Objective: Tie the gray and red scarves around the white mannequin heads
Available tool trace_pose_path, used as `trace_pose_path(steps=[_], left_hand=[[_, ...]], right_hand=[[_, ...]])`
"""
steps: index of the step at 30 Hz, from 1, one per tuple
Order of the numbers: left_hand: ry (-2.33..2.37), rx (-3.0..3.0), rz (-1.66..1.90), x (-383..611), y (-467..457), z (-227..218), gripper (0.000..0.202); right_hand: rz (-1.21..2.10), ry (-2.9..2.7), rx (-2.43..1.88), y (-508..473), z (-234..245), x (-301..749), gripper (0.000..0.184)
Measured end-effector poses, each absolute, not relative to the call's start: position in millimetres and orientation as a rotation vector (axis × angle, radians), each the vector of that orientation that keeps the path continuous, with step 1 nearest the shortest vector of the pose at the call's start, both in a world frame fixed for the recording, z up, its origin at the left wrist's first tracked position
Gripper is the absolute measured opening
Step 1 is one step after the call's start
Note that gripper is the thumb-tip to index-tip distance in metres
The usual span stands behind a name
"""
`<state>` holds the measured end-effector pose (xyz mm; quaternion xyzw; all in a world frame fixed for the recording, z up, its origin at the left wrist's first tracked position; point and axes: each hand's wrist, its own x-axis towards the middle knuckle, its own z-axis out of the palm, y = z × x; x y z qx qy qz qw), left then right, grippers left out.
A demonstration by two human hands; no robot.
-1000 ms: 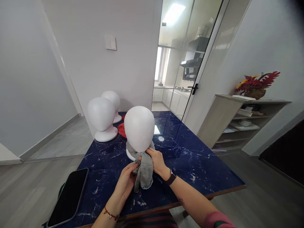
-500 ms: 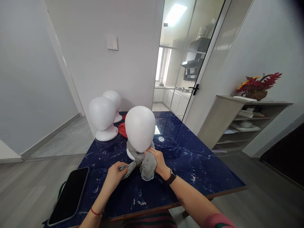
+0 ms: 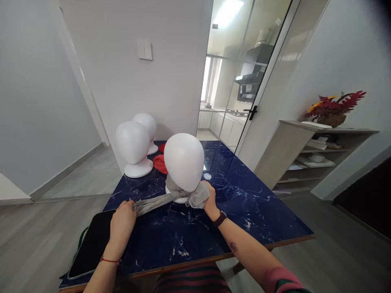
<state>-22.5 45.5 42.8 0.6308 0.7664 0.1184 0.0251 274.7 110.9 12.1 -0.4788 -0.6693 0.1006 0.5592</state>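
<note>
A white foam mannequin head [image 3: 184, 162] stands near the middle of the dark blue marble table [image 3: 244, 211]. A grey scarf [image 3: 180, 196] is wrapped round its neck. My left hand [image 3: 122, 221] is closed on one end of the scarf, drawn out taut to the left over the table. My right hand [image 3: 210, 200] is closed on the other, bunched end just right of the head's base. A dark watch sits on my right wrist and a red string on my left.
Two more white foam heads [image 3: 133, 146] stand at the table's far left, with red cloth [image 3: 160, 163] beside them. A black phone [image 3: 90, 243] lies at the near left corner. A glass door is behind; a shelf with flowers [image 3: 331, 110] stands right.
My left hand has pulled its scarf end out to the left until it stretched tight. My right hand shifted slightly right with the bunched end. The scarf no longer hangs in front of the head.
</note>
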Motion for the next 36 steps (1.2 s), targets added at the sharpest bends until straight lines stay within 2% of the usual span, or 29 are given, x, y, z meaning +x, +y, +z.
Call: trace_pose_path(steps=[6, 8, 10, 13, 16, 21, 26, 29, 32, 35, 36], left_hand=[[1.356, 1.828, 0.627, 29.3, 22.3, 52.6, 0.028], [1.016, 1.787, 0.566, 51.2, 12.1, 59.6, 0.031], [0.87, 1.783, 0.541, 65.9, 8.2, 64.1, 0.031], [1.076, 1.77, 0.746, 72.7, 18.7, 59.8, 0.033], [1.34, 1.699, 0.945, 72.7, 39.2, 44.7, 0.023], [1.337, 1.733, 0.974, 81.3, 56.8, 22.8, 0.021], [1.454, 1.73, 0.999, 83.5, 58.1, 16.4, 0.028], [1.502, 1.625, 1.044, 80.8, 58.0, 17.0, 0.037], [1.471, 1.521, 1.05, 84.4, 53.3, 21.1, 0.045], [1.324, 1.474, 0.941, 96.4, 45.0, 25.7, 0.042], [1.272, 1.455, 0.92, 101.2, 42.3, 26.6, 0.038]], right_hand=[[0.228, -1.542, -1.01, 90.2, 19.8, 259.6, 0.012], [0.255, -1.584, -0.976, 83.7, 21.7, 254.5, 0.009], [0.289, -1.623, -0.974, 79.7, 22.5, 251.4, 0.009], [0.295, -1.683, -0.971, 77.4, 23.4, 250.5, 0.01], [0.224, -1.808, -0.93, 76.4, 27.3, 252.5, 0.01], [0.094, -2.208, -0.798, 68.5, 41.5, 259.6, 0.013], [-0.006, -2.643, -0.792, 38.6, 51.9, 271.6, 0.03], [0.107, -2.711, -0.871, 16.1, 55.3, 282.8, 0.035], [0.381, -2.599, -0.925, -1.4, 58.1, 292.3, 0.035], [0.58, -2.429, -1.001, -11.8, 54.7, 292.3, 0.023], [0.597, -2.394, -1.028, -13.8, 51.9, 290.0, 0.027]])
